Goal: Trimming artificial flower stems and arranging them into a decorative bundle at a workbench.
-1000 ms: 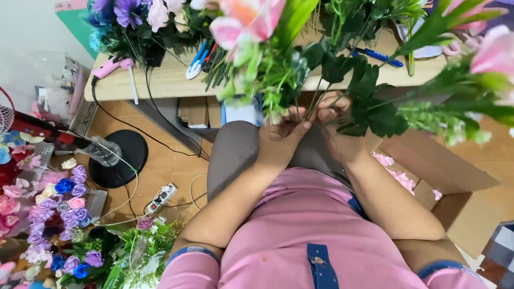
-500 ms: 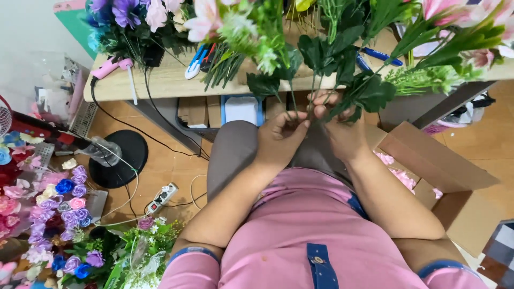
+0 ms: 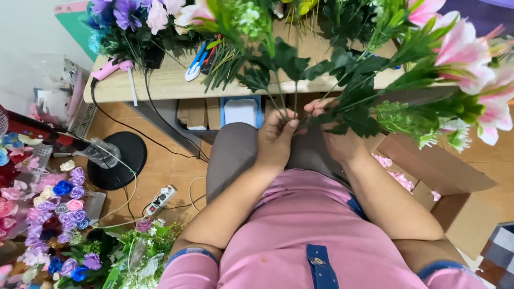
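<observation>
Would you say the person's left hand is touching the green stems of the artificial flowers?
Touching. The head view shows the left hand with its fingers closed around the thin green stems, just beside the right hand.

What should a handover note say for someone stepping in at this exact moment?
Left hand: pinching thin green stems of an artificial leaf sprig over the lap.
Right hand: partly hidden by foliage, gripping the leafy bunch with pink lilies that fans out to the right.
Nearby: wooden bench ahead with a pink glue gun and loose green stems; open cardboard box on the right.
Done: sprig brought against the bunch.
Left: nothing visibly binds the stems together yet.
</observation>
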